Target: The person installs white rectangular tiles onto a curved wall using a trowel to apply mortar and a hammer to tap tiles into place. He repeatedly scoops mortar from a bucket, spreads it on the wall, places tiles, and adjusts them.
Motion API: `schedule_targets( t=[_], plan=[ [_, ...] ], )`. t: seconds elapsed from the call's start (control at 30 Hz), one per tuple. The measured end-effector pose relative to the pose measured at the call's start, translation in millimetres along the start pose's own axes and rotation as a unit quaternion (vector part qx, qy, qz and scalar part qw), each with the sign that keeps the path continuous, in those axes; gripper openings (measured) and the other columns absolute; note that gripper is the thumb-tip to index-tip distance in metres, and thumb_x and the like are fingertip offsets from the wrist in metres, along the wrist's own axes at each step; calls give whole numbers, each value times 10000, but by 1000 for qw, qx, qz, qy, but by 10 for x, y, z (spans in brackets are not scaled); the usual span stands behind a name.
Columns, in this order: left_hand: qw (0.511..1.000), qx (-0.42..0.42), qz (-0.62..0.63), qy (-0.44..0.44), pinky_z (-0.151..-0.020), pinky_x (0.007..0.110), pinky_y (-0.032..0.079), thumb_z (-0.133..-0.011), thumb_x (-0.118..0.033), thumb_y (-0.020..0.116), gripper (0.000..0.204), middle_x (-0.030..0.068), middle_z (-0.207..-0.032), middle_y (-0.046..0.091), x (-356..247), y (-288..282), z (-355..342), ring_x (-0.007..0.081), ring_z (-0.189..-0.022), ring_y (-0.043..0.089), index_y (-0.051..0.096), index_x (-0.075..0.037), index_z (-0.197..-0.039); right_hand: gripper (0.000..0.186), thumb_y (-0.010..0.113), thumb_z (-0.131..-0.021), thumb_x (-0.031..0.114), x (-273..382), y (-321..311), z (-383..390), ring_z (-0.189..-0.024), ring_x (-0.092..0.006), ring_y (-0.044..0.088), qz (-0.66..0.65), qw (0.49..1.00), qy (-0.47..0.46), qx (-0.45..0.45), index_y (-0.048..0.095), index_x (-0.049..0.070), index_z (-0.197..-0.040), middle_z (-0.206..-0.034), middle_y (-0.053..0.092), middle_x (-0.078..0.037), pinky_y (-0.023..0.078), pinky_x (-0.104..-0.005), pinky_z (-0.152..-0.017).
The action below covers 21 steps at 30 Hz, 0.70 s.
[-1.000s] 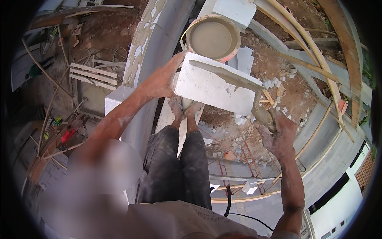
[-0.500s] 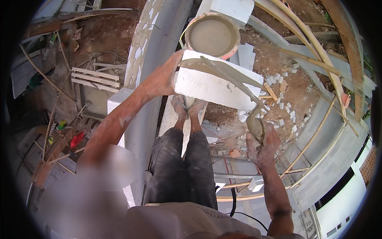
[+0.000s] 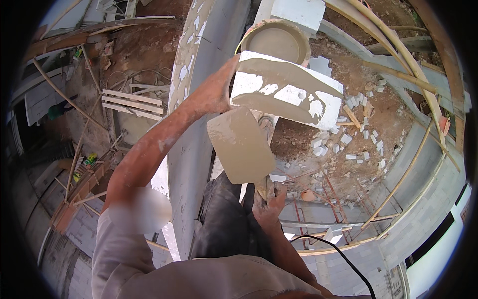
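My left hand (image 3: 219, 90) grips the left end of a white building block (image 3: 291, 94), its thumb side mostly hidden behind the block. Wet grey mortar lies in smeared bands over the block's upturned face, with bare white patches showing between. Below it, my right hand (image 3: 270, 207) is wrapped round the handle of a trowel (image 3: 241, 147). The trowel's broad blade is coated in mortar and lies close to the block's lower left edge; whether they touch I cannot tell. Just beyond the block stands a round bucket (image 3: 304, 44) containing grey mortar, partly covered by the block.
A long grey wall top (image 3: 199, 149) runs along my left. Another white block (image 3: 298, 14) sits beyond the bucket. Broken white pieces (image 3: 348, 142) litter the reddish ground below right. Bamboo poles (image 3: 398, 174) curve along the right; a slatted wooden pallet (image 3: 132, 104) lies left.
The trowel has swung from the block's right end leftward and closer to my body, blade now broad to view. Mortar now spreads in bands over the block. My left hand keeps its hold.
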<state>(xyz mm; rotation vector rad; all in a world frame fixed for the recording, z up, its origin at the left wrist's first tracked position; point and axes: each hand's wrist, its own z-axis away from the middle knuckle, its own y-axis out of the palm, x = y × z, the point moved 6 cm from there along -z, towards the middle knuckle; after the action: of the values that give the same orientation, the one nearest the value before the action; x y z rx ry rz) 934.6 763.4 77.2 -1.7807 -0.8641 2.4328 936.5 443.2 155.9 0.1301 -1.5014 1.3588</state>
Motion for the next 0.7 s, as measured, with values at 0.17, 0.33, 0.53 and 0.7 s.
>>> schedule_targets(
  t=[0.17,0.33,0.53,0.7],
  plan=[
    [999,10,2,-31,-1164,445,339,-527,-376,947,1268,197,-1490,395,-50,-23,-19,346,-1376,418,232,-85,-1532,470,692,-882,248,479,-667,-195,-878,-328,634,-148,983,71,79,555,-74,-1196,-983,601,-209,504,-433,-776],
    [999,11,45,-14,-1160,434,337,-516,-331,956,1181,143,-1452,460,-124,-8,-5,305,-1361,439,332,-88,-1489,500,543,-994,446,188,-1001,-451,-553,-94,580,-319,884,304,157,585,-45,-1077,-711,594,-39,431,-238,-509],
    [992,22,112,-53,-1146,412,341,-534,-304,950,1154,133,-1428,474,-43,38,60,279,-1350,446,332,-84,-1484,510,576,-965,466,-213,-1329,149,-498,-111,551,-376,848,338,158,598,-43,-962,-668,586,-58,410,-237,-451],
    [993,24,108,-41,-1136,411,350,-549,-286,942,1107,129,-1409,483,-110,37,68,263,-1336,456,353,-86,-1465,440,691,-898,388,-527,-1729,217,-618,-140,600,-290,911,288,60,604,-24,-1029,-738,612,-57,459,-278,-552]
  ],
)
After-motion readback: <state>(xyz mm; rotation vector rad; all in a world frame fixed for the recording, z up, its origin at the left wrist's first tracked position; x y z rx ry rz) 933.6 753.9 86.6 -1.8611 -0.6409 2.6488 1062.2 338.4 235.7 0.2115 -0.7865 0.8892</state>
